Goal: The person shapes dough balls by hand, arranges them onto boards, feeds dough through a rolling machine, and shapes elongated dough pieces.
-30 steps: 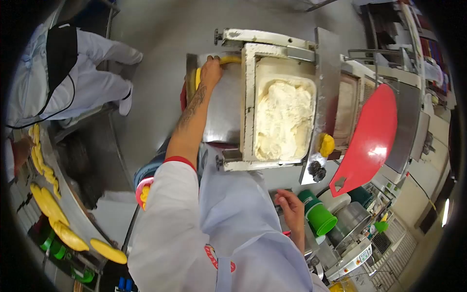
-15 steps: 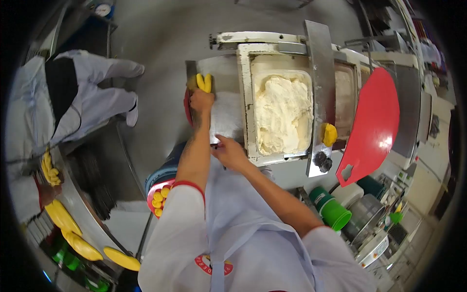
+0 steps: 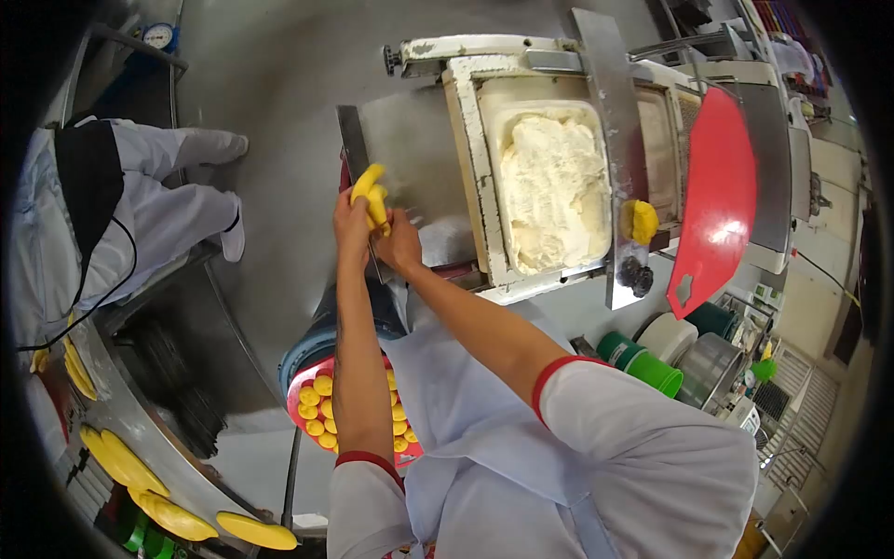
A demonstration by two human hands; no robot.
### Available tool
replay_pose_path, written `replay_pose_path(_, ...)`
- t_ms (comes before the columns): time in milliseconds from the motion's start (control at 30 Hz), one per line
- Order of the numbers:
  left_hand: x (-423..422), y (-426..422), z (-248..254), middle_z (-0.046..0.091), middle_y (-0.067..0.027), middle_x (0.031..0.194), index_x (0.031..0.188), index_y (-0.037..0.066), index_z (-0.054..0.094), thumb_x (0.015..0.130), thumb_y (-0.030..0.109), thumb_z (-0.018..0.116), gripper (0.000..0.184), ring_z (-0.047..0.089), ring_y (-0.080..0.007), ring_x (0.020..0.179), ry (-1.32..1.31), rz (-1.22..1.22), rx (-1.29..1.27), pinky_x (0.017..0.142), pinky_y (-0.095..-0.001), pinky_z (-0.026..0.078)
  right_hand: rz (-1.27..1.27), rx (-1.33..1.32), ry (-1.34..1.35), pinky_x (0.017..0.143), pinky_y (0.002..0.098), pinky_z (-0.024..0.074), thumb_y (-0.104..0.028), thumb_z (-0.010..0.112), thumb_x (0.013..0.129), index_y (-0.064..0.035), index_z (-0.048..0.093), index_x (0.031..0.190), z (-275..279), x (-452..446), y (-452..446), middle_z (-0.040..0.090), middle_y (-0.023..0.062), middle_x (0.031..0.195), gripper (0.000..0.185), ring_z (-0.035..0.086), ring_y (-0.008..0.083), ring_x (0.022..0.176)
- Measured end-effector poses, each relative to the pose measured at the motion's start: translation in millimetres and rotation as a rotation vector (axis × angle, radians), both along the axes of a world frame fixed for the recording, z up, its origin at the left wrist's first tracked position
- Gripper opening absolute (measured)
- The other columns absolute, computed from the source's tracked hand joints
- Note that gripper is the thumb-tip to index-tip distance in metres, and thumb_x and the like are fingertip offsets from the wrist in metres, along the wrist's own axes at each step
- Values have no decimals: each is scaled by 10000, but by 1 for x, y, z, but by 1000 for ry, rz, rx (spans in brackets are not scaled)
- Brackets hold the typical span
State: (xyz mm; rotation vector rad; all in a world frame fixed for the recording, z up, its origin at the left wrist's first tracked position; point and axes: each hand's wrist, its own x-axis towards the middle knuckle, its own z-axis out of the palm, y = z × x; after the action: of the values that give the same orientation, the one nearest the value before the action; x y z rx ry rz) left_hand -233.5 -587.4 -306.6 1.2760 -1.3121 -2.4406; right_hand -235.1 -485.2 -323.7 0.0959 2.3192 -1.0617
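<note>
Yellow dough (image 3: 372,197), folded into a bunch, is held up over the near-left edge of the metal sheet (image 3: 410,140). My left hand (image 3: 350,225) is closed round its left side. At its lower right my right hand (image 3: 400,244) has its fingers bent together near the dough's end; what they grip, if anything, is hidden. Below my left forearm, a red tray (image 3: 300,380) carries several round yellow dough pieces (image 3: 323,385).
A tub of pale dough (image 3: 554,186) sits in the white frame right of the sheet. Beyond it are a metal bar (image 3: 610,121), a yellow lump (image 3: 641,222) and a red board (image 3: 722,186). A co-worker (image 3: 140,196) stands at left beside long yellow dough pieces (image 3: 121,461).
My right hand has come up from the lower right to beside my left hand. The yellow dough has been lifted off the sheet's far left part and bunched. More of the red tray shows.
</note>
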Motion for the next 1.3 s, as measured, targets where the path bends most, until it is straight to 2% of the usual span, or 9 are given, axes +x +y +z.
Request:
replay_pose_path(200,12,-12,97,654,-98,862,1176,-21,638,935,75,576,266,646,-164,656,-78,196,-233,592,-290,568,-73,-496,-402,733,307,539,-217,757,875,-34,621,1140,127,-5,76,701,91,925,350,670,161,810)
replay_pose_path(467,-60,77,244,516,-169,1206,1309,73,647,853,53,687,458,579,-278,1092,-38,-26,-1367,789,-358,553,-101,-179,911,800,320,516,-52,752,861,-34,717,1124,347,-149,224,652,127,1123,266,637,223,953)
replay_pose_path(567,-73,162,240,600,-184,1108,1189,49,688,834,44,653,358,598,-352,1079,-88,-542,-1374,839,-444,543,203,-138,942,813,381,530,-44,714,860,-35,721,1116,277,-158,255,653,183,1104,257,655,310,935)
replay_pose_path(633,-69,207,227,641,-205,1066,1053,22,716,847,46,605,235,641,-392,992,-262,-946,-1077,849,-473,537,657,130,372,854,430,526,-56,666,864,-39,718,1113,218,-140,275,655,233,1066,255,651,389,943)
replay_pose_path(900,-88,204,265,670,-222,913,993,2,650,863,78,549,181,653,-410,872,-117,-356,-1248,782,-458,534,351,-60,815,962,400,479,-168,621,954,12,666,1200,296,-176,280,652,214,1169,308,629,362,1066)
replay_pose_path(1000,-91,235,119,640,-168,838,919,22,651,842,67,561,127,655,-306,732,-253,-412,-1881,653,-441,535,534,-65,822,809,453,516,-104,648,890,5,708,1087,261,-169,269,664,224,931,233,649,406,919)
replay_pose_path(1067,-72,253,147,682,-192,868,907,-7,699,797,31,597,155,705,-348,821,-270,-743,-1342,691,-478,550,921,154,625,745,489,526,-159,675,847,23,729,977,192,-170,289,673,282,927,230,667,452,859)
replay_pose_path(1167,-57,214,176,713,-199,840,920,2,730,796,86,634,178,718,-307,676,-126,-517,-1018,620,-418,577,703,-78,700,733,419,570,-144,691,866,45,719,1071,213,-173,295,722,233,983,280,718,361,802)
replay_pose_path(1300,35,139,278,677,-98,626,879,-9,745,800,128,661,179,679,-176,563,24,-202,-437,555,-334,550,443,-236,4,681,330,592,-143,676,936,68,678,1149,313,-142,253,720,159,955,299,726,227,723)
